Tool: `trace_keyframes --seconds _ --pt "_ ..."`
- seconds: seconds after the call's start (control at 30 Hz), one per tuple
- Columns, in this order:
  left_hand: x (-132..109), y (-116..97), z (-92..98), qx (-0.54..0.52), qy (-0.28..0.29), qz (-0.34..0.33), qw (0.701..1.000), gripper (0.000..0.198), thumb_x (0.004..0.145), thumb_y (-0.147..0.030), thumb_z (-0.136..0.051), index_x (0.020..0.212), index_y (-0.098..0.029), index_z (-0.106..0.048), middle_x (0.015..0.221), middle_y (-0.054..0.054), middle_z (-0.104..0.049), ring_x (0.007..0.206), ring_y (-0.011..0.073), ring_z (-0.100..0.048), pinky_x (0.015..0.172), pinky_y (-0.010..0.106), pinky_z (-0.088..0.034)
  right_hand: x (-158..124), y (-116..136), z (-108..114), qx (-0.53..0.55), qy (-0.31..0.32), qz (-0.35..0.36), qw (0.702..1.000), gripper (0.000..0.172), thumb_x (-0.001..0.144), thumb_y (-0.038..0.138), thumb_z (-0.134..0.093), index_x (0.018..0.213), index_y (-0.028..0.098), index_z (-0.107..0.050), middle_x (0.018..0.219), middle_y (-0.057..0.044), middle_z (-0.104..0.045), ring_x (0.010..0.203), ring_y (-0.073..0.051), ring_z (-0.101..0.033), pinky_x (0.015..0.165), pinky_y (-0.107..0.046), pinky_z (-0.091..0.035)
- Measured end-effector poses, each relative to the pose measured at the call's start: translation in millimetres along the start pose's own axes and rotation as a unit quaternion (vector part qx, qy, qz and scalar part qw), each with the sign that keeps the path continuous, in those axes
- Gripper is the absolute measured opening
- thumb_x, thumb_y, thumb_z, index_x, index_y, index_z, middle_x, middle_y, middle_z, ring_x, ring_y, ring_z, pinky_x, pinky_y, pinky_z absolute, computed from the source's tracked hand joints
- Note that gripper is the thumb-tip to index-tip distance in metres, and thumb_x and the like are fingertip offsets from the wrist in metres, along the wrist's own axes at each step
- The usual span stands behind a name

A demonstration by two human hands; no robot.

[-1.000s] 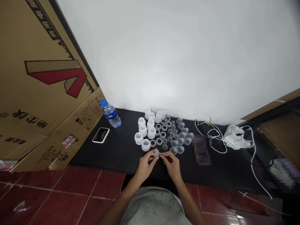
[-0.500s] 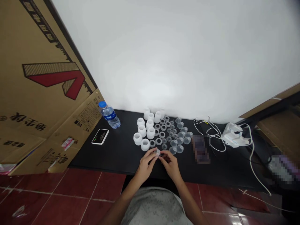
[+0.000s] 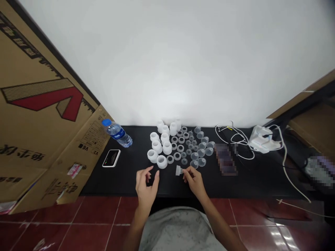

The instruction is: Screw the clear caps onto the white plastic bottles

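Right hand: the right hand is closed to a fingertip pinch, thumb against index finger, on the narrow end of a clear piece.
Clear piece: above the near part of the table, its wide ribbed end pointing left, towards the other hand; whether its underside touches the table, I cannot tell.
Left hand: the left hand is half open, thumb and index finger parted, with nothing visible between them; it is well apart from the piece.
Good grip: a light, square pinch probably suits so small a part; squeezing hard could tip it or make it slip.
Steadying: the wide end is unobstructed, so the left fingertips would best support it by the rim.
White cups: the nearest of the white cups stands just beyond the left hand, so low sideways moves could knock it.
Rings: the grey rings lie flat beside the cups.
Discs: small clear discs lie between rings and domes.
Domes: clear domes sit just beyond the right hand; lifting the wrist should spare them.
Edges: bottle far left, cable far right, both out of the way.
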State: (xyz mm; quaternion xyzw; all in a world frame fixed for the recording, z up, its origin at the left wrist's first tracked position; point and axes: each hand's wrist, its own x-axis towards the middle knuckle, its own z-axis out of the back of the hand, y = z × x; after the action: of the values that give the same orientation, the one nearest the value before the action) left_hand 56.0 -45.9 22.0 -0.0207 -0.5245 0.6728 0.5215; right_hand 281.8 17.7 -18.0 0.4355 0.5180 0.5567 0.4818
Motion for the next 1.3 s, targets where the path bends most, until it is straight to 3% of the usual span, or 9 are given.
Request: trace_keyframes --seconds 0.17,0.37,0.47,0.63,0.8,0.9,1.1,1.2,1.3 --pt "26.6 2.9 -0.7 0.069 0.038 -0.073 0.994 0.05 0.096 -0.04 -0.078 0.142 -0.021 -0.068 0.104 0.007 -0.058 0.091 0.0214 -0.064 0.082 0.034 -0.057 -0.3 -1.2 0.3 -0.035 0.014 0.007 0.999 0.057 0.106 0.066 -0.054 0.071 0.022 -0.063 0.054 0.002 -0.056 0.049 -0.014 -0.052 0.052 -0.025 -0.04" --pt "28.0 2.0 -27.6 0.127 0.047 -0.13 0.982 0.046 0.093 -0.044 -0.082 0.131 -0.021 -0.073 0.111 0.013 -0.062 0.105 0.03 -0.066 0.092 0.044 -0.059 -2.2 -1.6 -0.3 -0.045 -0.005 0.013 0.999 0.064 0.109 0.065 -0.049 0.061 0.023 -0.052 0.051 0.003 -0.05 0.049 -0.013 -0.048 0.054 -0.026 -0.037" --pt "16.4 -1.3 -37.6 0.077 0.06 -0.095 0.991 0.042 0.093 -0.04 -0.082 0.129 -0.021 -0.07 0.124 0.016 -0.064 0.118 0.0338 -0.067 0.103 0.05 -0.058 -1.3 -1.2 -0.1 -0.024 -0.011 0.014 1.0 0.061 0.109 0.064 -0.051 0.063 0.023 -0.052 0.054 0.002 -0.052 0.052 -0.014 -0.05 0.056 -0.027 -0.039" --pt "-11.7 7.5 -45.1 -0.07 0.127 0.039 0.989 0.066 0.095 -0.038 -0.079 0.149 -0.021 -0.045 0.135 0.017 -0.069 0.125 0.0305 -0.071 0.105 0.049 -0.06 1.0 1.3 0.4 0.018 -0.009 0.002 1.0 0.048 0.103 0.065 -0.062 0.078 0.023 -0.06 0.061 0.003 -0.056 0.055 -0.016 -0.054 0.058 -0.027 -0.044" --pt "-20.6 24.1 -35.9 -0.11 0.208 0.111 0.966 0.05 0.093 -0.043 -0.079 0.132 -0.022 -0.056 0.126 0.013 -0.074 0.12 0.0305 -0.074 0.104 0.049 -0.06 2.9 3.2 0.3 0.035 -0.005 0.0 0.999 0.047 0.099 0.065 -0.068 0.081 0.023 -0.064 0.062 0.003 -0.058 0.054 -0.015 -0.056 0.056 -0.027 -0.045" --pt "-15.6 28.9 -29.0 -0.189 0.183 0.141 0.954 0.05 0.094 -0.047 -0.077 0.133 -0.021 -0.058 0.127 0.013 -0.073 0.118 0.029 -0.074 0.101 0.044 -0.061 4.0 4.3 0.1 0.048 -0.004 0.002 0.999 0.048 0.097 0.068 -0.07 0.083 0.022 -0.066 0.06 0.003 -0.059 0.053 -0.015 -0.056 0.055 -0.027 -0.046" --pt "-6.9 35.8 -24.5 -0.281 0.128 0.2 0.93 0.055 0.089 -0.056 -0.08 0.126 -0.019 -0.063 0.116 0.009 -0.071 0.086 0.0191 -0.073 0.07 0.028 -0.062 9.3 3.8 0.3 0.074 -0.011 0.016 0.997 0.052 0.093 0.073 -0.072 0.082 0.022 -0.068 0.061 0.0 -0.063 0.053 -0.017 -0.059 0.053 -0.028 -0.05" --pt "-5.6 41.4 -26.6 -0.296 0.104 0.216 0.925 0.057 0.083 -0.054 -0.087 0.119 -0.019 -0.061 0.104 0.006 -0.071 0.088 0.0196 -0.073 0.074 0.029 -0.063 12.0 0.8 0.7 0.099 -0.012 0.024 0.995 0.051 0.091 0.071 -0.075 0.085 0.021 -0.07 0.065 0.0 -0.065 0.055 -0.017 -0.061 0.052 -0.028 -0.052" --pt "-4.2 42.9 -28.2 -0.314 0.109 0.215 0.918 0.061 0.082 -0.054 -0.088 0.124 -0.019 -0.061 0.117 0.011 -0.074 0.103 0.0246 -0.076 0.085 0.034 -0.065 12.2 -1.6 0.8 0.111 -0.007 0.028 0.993 0.046 0.09 0.065 -0.08 0.09 0.02 -0.073 0.073 -0.003 -0.072 0.057 -0.016 -0.062 0.054 -0.028 -0.053"
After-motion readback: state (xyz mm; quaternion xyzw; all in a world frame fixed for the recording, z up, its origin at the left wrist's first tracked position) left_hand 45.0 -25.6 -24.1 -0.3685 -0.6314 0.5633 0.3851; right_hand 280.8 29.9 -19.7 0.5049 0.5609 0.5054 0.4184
